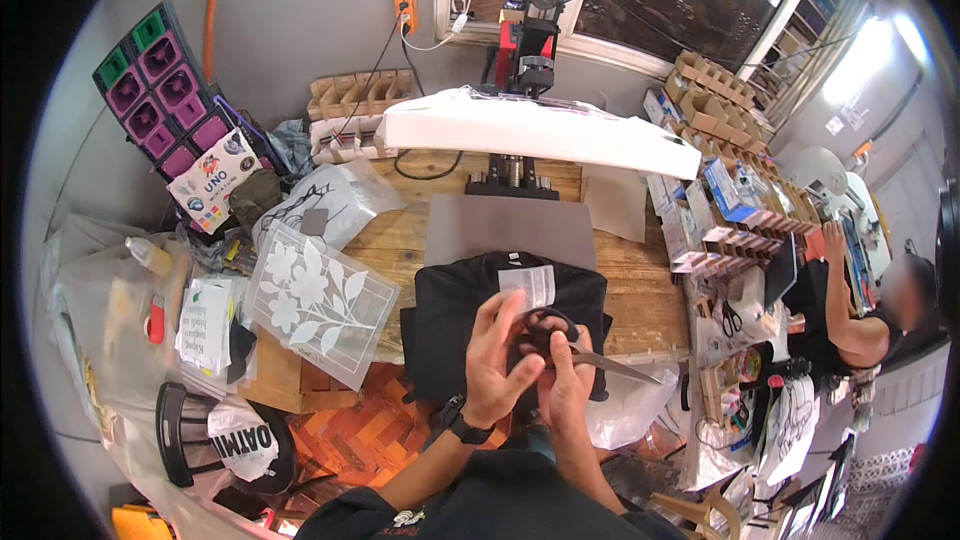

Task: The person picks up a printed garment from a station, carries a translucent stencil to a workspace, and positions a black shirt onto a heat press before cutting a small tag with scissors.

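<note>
A pair of scissors (615, 368) with black handles lies across my right hand (566, 390), whose fingers are closed around it near the handles. The blades point to the right. My left hand (490, 365) is beside it, thumb and fingers apart, close to the handle loops; part of its fingers is hidden. Beneath both hands a black T-shirt (455, 305) is spread over the grey platen (500, 225) of a heat press. A small translucent film piece (527, 286) with pale marks rests near the shirt's collar, just beyond my left fingertips.
The press's white-covered upper plate (540, 132) hangs beyond the platen. A floral stencil sheet (320, 305) overhangs the table at left. Cardboard organisers (730, 190) line the right side. A black chair (185, 435) stands at lower left; another person (860, 325) sits at far right.
</note>
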A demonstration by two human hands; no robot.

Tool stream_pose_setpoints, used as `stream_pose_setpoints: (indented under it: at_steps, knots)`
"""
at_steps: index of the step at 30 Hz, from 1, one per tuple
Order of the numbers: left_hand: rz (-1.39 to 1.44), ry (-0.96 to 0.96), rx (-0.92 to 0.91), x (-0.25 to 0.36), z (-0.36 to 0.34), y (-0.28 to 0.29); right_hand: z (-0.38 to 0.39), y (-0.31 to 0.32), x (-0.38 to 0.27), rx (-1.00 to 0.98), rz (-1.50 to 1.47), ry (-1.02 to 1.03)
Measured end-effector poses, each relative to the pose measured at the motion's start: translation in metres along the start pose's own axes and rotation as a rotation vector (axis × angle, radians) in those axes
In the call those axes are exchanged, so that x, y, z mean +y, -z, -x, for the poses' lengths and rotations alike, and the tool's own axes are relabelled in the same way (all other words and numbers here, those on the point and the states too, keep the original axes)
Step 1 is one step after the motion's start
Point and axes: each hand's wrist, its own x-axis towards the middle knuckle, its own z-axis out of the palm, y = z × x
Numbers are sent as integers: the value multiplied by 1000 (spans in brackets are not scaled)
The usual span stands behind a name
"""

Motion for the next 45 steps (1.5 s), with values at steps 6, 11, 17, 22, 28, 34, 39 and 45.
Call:
stream_pose_setpoints:
  at_steps: [6,11,17,22,28,34,39,45]
  knots:
    - [93,56,200,38,0,6,46,7,-22,29,281,215]
    - [-103,-3,90,57,7,-11,77,26,-44,-24,722,235]
    - [42,-24,-26,54,33,-73,116,122,-58,277,1293,31]
    - [102,-19,-103,53,56,-164,154,179,-113,328,1073,137]
    - [149,-33,-161,66,82,-250,167,235,-154,166,393,91]
    - [109,-84,-135,81,87,-274,166,243,-193,-68,190,150]
    - [58,-122,-117,94,80,-277,163,233,-190,-151,452,201]
    - [130,-175,-107,102,67,-262,147,198,-180,-169,482,276]
